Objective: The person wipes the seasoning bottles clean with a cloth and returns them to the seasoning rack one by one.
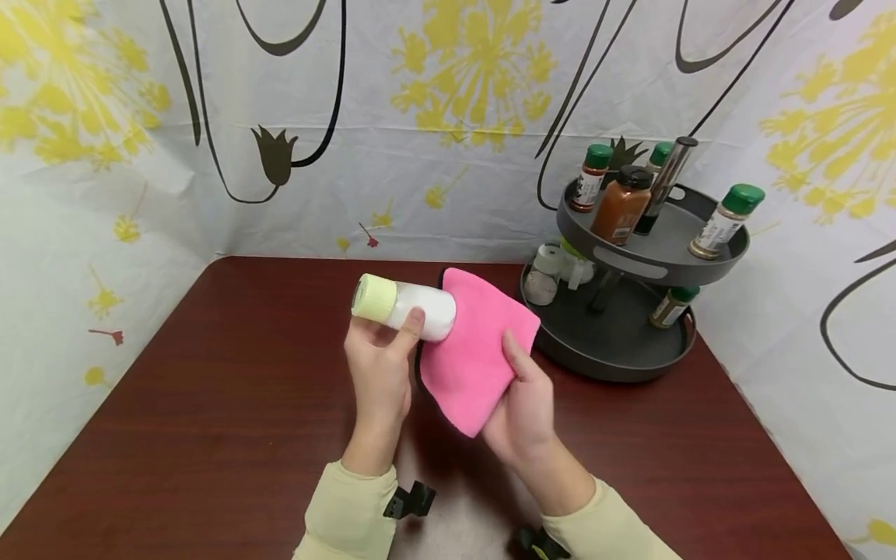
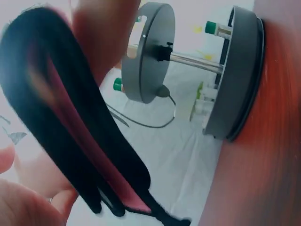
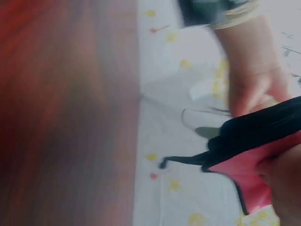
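Observation:
In the head view my left hand [image 1: 381, 362] grips a white bottle [image 1: 425, 309] with a pale yellow-green cap [image 1: 374, 298], tilted nearly sideways above the table. My right hand [image 1: 523, 400] holds a folded pink cloth [image 1: 476, 350], its thumb lying on the front face. The bottle's bottom end overlaps the left part of the cloth. Black edging [image 2: 70, 108] runs along the cloth in the left wrist view, with pink showing between its folds. From the right wrist the dark edge [image 3: 258, 127] and a thin dangling cord [image 3: 186, 160] show, while the bottle is mostly hidden.
A two-tier grey turntable rack [image 1: 609, 365] stands at the back right of the dark red table [image 1: 210, 404]. Its upper tier bears green-capped spice jars [image 1: 726, 222], an orange-brown bottle [image 1: 621, 204] and a tall cylinder [image 1: 668, 183]. Several small jars sit below. A patterned white sheet [image 1: 392, 202] hangs behind.

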Demonstrator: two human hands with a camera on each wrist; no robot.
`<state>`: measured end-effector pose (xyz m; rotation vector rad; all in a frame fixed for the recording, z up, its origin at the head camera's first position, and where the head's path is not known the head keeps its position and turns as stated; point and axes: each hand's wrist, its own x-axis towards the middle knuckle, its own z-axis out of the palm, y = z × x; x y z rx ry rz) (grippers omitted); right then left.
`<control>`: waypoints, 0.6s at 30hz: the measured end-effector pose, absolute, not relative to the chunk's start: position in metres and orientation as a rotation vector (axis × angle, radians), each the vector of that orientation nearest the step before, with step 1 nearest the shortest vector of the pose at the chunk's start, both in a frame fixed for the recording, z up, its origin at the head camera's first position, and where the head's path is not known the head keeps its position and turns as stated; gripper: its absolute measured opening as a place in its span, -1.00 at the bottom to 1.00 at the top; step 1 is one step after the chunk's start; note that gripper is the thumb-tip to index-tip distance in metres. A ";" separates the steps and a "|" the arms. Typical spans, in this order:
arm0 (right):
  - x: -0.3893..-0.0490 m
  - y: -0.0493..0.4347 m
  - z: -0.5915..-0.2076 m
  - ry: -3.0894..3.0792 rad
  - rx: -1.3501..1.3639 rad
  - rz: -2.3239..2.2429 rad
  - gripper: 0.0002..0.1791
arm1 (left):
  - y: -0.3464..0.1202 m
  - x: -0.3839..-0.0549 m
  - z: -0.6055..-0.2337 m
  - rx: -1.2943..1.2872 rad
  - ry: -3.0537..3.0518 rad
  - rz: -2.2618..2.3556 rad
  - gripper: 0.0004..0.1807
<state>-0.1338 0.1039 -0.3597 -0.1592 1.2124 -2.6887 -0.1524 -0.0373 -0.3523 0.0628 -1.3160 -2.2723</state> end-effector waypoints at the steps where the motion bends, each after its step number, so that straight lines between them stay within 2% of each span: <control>1: -0.135 0.101 -0.362 1.309 -0.188 -2.685 -0.59 | -0.035 -0.151 -0.352 0.079 -1.322 -2.254 -0.45; 5: -0.139 0.094 -0.372 1.572 -0.250 -2.613 -0.65 | -0.032 -0.141 -0.350 0.077 -1.390 -2.148 -0.40; 12: -0.144 0.113 -0.379 1.525 -0.209 -2.405 -0.65 | -0.045 -0.137 -0.349 -0.118 -1.664 -2.064 -0.42; 18: -0.134 0.123 -0.371 1.500 -0.161 -2.565 -0.70 | -0.046 -0.140 -0.353 -0.102 -1.584 -2.096 -0.42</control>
